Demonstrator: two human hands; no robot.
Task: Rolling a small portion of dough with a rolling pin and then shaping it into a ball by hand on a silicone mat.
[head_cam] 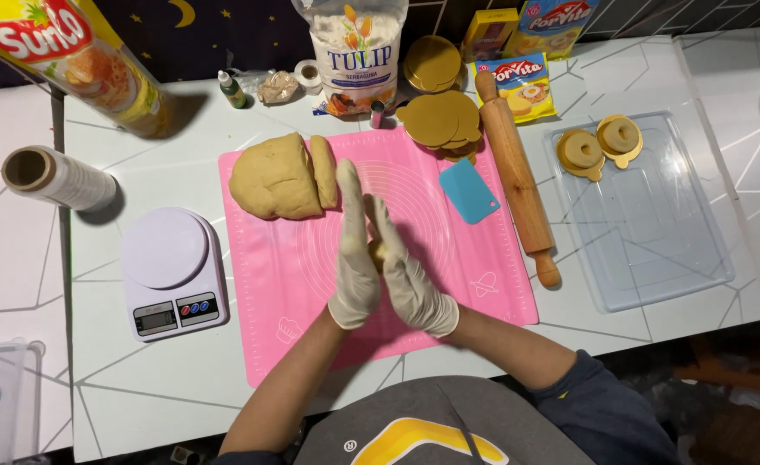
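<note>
— White desk [182,379] with thin grey crack-like lines, seen from above; what covers the middle of it?

— Over the centre lies a smooth pink silicone mat [294,293] printed with faint circles. To its right sits a clear plastic tray [655,250], glossy, holding two ring-shaped dough pieces [599,146] on gold card discs.

— And the big tan mass?

— That is the dough lump [275,179], matte and soft-looking, rounded, with one slice cut and leaning against its right side. It rests on the mat's upper left, beyond the fingertips and apart from them.

— What else, going smaller?

— A long wooden rolling pin [518,181] lies along the mat's right edge. A white digital scale [173,274] with a round platform stands left of the mat. A stack of gold discs [440,120] and a pale blue plastic scraper [469,191] lie at the mat's top right.

— The hands?

— Both wear thin white gloves. The left hand [352,258] and right hand [406,271] are pressed palm to palm, fingers straight, over the mat's middle. A small dough piece [376,253] is squeezed between the palms; only a sliver of it shows in the gap.
</note>
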